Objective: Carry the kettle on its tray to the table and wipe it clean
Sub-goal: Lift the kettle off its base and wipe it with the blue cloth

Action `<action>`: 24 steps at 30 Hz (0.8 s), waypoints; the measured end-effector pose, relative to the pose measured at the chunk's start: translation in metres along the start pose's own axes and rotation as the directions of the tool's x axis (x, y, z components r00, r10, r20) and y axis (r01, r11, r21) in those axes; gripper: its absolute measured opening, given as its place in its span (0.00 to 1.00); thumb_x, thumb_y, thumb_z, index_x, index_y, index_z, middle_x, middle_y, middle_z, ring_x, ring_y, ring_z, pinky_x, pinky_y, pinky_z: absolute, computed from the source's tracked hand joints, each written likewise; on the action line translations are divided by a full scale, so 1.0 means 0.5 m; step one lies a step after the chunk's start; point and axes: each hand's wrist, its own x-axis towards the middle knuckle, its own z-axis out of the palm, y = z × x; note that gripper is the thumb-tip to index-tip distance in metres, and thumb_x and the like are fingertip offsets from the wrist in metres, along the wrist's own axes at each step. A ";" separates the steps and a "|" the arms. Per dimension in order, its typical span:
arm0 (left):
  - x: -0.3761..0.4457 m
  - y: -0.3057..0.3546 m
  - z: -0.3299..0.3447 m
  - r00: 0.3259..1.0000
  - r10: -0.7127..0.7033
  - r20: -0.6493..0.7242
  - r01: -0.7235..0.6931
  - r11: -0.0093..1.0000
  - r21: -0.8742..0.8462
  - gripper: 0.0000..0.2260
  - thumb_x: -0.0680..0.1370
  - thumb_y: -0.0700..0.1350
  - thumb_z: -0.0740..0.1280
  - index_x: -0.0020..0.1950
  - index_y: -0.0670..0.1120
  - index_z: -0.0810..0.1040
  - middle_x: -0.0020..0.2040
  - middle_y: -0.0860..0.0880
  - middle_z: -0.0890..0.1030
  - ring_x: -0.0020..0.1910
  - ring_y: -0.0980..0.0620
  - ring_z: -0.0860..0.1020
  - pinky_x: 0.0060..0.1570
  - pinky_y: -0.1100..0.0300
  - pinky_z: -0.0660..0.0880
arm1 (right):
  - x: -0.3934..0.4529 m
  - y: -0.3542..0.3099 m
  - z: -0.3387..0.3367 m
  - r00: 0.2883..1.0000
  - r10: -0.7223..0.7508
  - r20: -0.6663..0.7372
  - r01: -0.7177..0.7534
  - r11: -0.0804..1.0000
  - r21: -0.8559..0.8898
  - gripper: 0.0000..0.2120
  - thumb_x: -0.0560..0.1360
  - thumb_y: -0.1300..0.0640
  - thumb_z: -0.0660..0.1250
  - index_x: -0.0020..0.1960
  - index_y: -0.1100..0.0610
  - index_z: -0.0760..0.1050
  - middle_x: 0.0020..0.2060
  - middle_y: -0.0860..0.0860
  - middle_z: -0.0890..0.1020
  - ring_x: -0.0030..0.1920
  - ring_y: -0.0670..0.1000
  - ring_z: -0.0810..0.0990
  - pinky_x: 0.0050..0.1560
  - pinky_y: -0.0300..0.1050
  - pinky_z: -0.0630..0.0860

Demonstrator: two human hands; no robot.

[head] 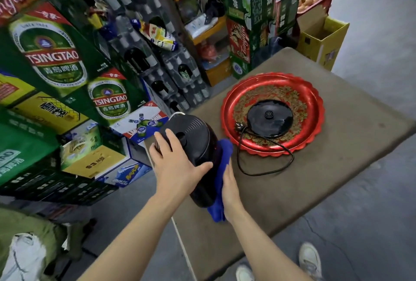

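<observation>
A black kettle [193,136] stands near the left edge of the brown table [337,168]. My left hand [175,159] grips its lid and upper body from the left. With my right hand [229,188] I press a blue cloth [221,168] against the kettle's right side. The red scalloped tray [315,100] lies further back on the table. On it rests the kettle's round black base [270,118]. The base's black cord [265,168] loops off the tray onto the table, its plug at the tray's left rim.
Stacked green beer cartons [51,55] and crates of dark bottles [162,73] rise close on the left. Shelves and more boxes stand behind the table, with a yellow carton [322,39] and a red crate at the back right. Grey concrete floor lies to the right.
</observation>
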 end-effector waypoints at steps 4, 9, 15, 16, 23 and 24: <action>0.023 -0.058 -0.025 0.960 0.251 0.127 -0.260 0.964 0.061 0.58 0.68 0.60 0.76 0.82 0.48 0.38 0.82 0.46 0.37 0.80 0.40 0.40 0.77 0.45 0.45 | 0.000 -0.044 0.022 0.998 -0.060 0.023 0.059 0.998 0.032 0.26 0.81 0.41 0.53 0.78 0.43 0.59 0.77 0.41 0.63 0.77 0.43 0.59 0.78 0.49 0.56; 0.049 -0.140 -0.085 0.775 0.545 0.319 -0.600 0.794 0.102 0.58 0.66 0.62 0.75 0.81 0.52 0.38 0.82 0.53 0.35 0.80 0.50 0.37 0.77 0.49 0.47 | 0.113 -0.152 0.041 0.976 -0.113 0.188 0.146 0.974 -0.171 0.21 0.80 0.39 0.56 0.71 0.41 0.71 0.68 0.35 0.74 0.71 0.38 0.68 0.72 0.37 0.64; 0.056 -0.152 -0.112 0.587 0.716 0.379 -0.803 0.574 0.160 0.56 0.67 0.63 0.74 0.82 0.44 0.44 0.83 0.45 0.42 0.81 0.45 0.42 0.76 0.46 0.53 | 0.070 -0.041 -0.045 0.941 0.335 0.047 -0.330 0.940 -0.089 0.21 0.81 0.43 0.58 0.64 0.54 0.80 0.63 0.53 0.81 0.63 0.53 0.78 0.69 0.51 0.70; 0.055 -0.153 -0.114 0.561 0.736 0.378 -0.824 0.543 0.164 0.55 0.68 0.63 0.73 0.82 0.44 0.44 0.83 0.44 0.43 0.81 0.44 0.43 0.76 0.45 0.54 | 0.071 -0.051 -0.051 0.941 0.333 0.064 -0.331 0.943 -0.038 0.18 0.80 0.44 0.60 0.58 0.53 0.83 0.60 0.53 0.83 0.61 0.54 0.80 0.66 0.50 0.73; 0.041 -0.142 -0.105 0.343 0.849 0.401 -0.938 0.286 0.197 0.48 0.71 0.58 0.71 0.81 0.40 0.51 0.82 0.39 0.49 0.80 0.36 0.46 0.78 0.42 0.48 | 0.200 -0.242 0.080 0.748 0.517 0.416 -0.246 0.798 -0.551 0.20 0.78 0.44 0.64 0.58 0.58 0.82 0.51 0.56 0.86 0.51 0.54 0.85 0.55 0.49 0.79; 0.042 -0.143 -0.103 0.337 0.854 0.396 -0.940 0.282 0.191 0.48 0.71 0.57 0.72 0.82 0.40 0.51 0.82 0.39 0.49 0.80 0.37 0.46 0.77 0.42 0.49 | 0.213 -0.238 0.091 0.681 0.605 0.413 -0.230 0.712 -0.664 0.23 0.78 0.41 0.64 0.60 0.59 0.80 0.55 0.59 0.85 0.55 0.57 0.83 0.62 0.54 0.76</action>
